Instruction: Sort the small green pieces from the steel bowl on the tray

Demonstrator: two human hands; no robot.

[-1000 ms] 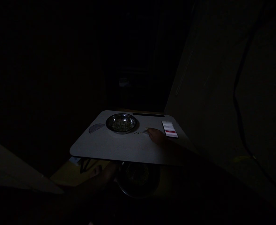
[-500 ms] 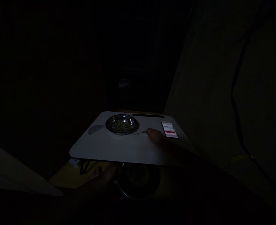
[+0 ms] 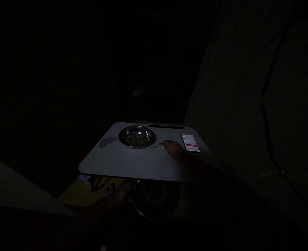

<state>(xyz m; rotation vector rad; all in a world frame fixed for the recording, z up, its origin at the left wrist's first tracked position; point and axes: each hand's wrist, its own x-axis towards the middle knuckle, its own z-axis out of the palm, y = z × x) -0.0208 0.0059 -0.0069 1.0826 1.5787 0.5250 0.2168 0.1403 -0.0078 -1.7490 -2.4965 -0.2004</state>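
My right hand [image 3: 173, 149] rests low over the white folding table [image 3: 112, 164], its fingers pinched on a small pale thing [image 3: 161, 144] too dim to name. Several tiny seed-like bits [image 3: 153, 146] lie just left of its fingertips. Further left stands a shiny steel bowl [image 3: 135, 145] with greenish pieces spread over its bottom. Below the table's near edge, my left hand [image 3: 125, 191] is at the left rim of a larger, dark metal bowl [image 3: 154, 217]. Darkness and the table edge hide its fingers, so its grip is unclear. Greenish contents show faintly in that bowl.
A phone [image 3: 191, 143] with a lit screen lies at the table's right side. A protractor-like half-round marking [image 3: 108, 142] is at the left. The table has a dark slot [image 3: 166, 127] along its back. A wall with a hanging cable [image 3: 265, 111] rises at the right.
The view has shifted slightly, so the table appears a little higher. My right hand stays beside the small bits with the pale thing; my left hand stays by the lower bowl.
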